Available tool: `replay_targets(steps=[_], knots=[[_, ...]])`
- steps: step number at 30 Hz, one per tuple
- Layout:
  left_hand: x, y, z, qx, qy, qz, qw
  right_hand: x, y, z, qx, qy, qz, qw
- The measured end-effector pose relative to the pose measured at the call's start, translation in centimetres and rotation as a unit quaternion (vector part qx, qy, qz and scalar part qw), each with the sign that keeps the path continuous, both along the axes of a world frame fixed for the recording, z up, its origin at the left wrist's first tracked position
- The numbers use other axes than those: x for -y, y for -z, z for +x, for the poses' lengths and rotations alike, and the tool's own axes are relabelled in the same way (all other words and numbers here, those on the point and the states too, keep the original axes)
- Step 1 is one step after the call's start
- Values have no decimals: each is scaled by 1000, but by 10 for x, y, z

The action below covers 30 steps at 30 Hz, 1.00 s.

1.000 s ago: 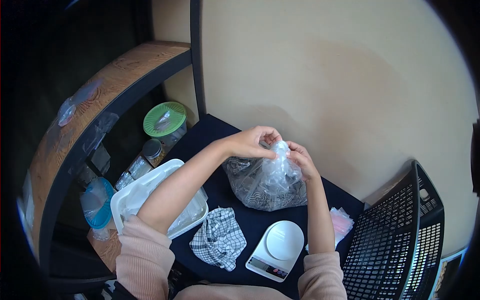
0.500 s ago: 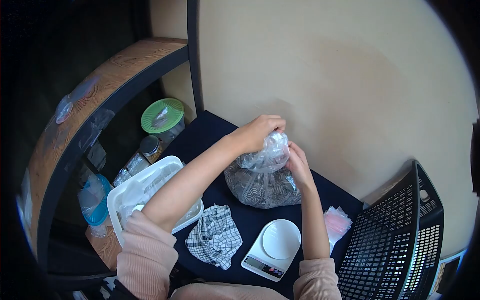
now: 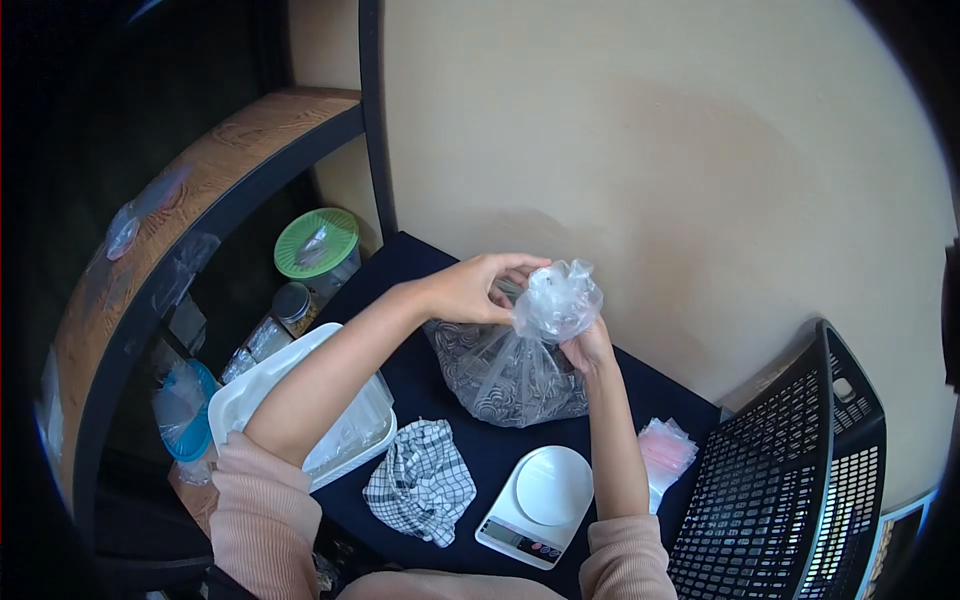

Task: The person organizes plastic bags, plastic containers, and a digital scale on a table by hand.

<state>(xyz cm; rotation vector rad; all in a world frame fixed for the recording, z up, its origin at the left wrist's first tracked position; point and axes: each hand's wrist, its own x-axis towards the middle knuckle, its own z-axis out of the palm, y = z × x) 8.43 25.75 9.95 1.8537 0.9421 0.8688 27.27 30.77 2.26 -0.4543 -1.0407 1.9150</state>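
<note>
A clear plastic bag (image 3: 510,385) stands on the dark table, full of dark pieces with a pale spiral pattern. Its gathered top (image 3: 560,300) is bunched and puffed out above a narrow neck. My right hand (image 3: 588,348) is closed around that neck from the right, its fingers partly hidden by the plastic. At the left of the bunched top is my left hand (image 3: 485,288), thumb and fingers curved apart, the fingertips close to the plastic. Nearer to me are a white kitchen scale (image 3: 540,505) and a crumpled checkered cloth (image 3: 420,482).
A white tray (image 3: 340,470) with clear plastic bags lies under my left forearm. A black perforated basket (image 3: 760,480) leans at the right, beside small pink-tinted bags (image 3: 666,450). A green-lidded container (image 3: 317,243) and a jar (image 3: 293,305) stand at the left, below a wooden shelf (image 3: 230,150).
My left hand has loosened and shifted left from the bag's top. My right hand has come in around the neck, and the plastic above it now stands bunched.
</note>
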Motion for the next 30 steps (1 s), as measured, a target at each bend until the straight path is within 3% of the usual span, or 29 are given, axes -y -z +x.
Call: replay_targets(steps=[6, 8, 9, 12, 14, 16, 17, 19, 20, 22, 24, 30], knots=[[-16, 16, 13, 54, -123, 58, 989, 10, -9, -9, 9, 8, 11, 1000], [-17, 13, 19, 62, -159, 90, 981, 19, -5, -14, 36, 100, 77, 991], [-18, 10, 20, 13, -178, 107, 978, 25, -4, -17, 37, 100, 77, 991], [-21, 11, 24, -32, -201, 149, 968, 39, -6, -28, 136, 305, 318, 887], [-20, 10, 24, -33, -202, 173, 963, 32, -5, -24, 143, 294, 288, 900], [-14, 8, 21, -82, -125, 214, 965, 24, -11, -13, 70, 155, 95, 981], [-8, 7, 22, -84, -124, 213, 966, 26, -21, -10, 46, 149, 36, 987], [3, 3, 24, 48, -82, 70, 993, 20, -22, -6, 67, 137, 31, 988], [2, 2, 23, 47, -82, 70, 993, 20, -23, -6, 90, 123, 28, 988], [-4, 0, 20, -76, -116, 172, 975, 27, -20, -11, 102, 145, 66, 982], [-10, 2, 20, -86, -126, 188, 970, 28, -17, -15, 114, 181, 124, 969], [-24, -1, 18, -93, -123, 177, 972, 50, -28, -25, 28, 236, 36, 971]])
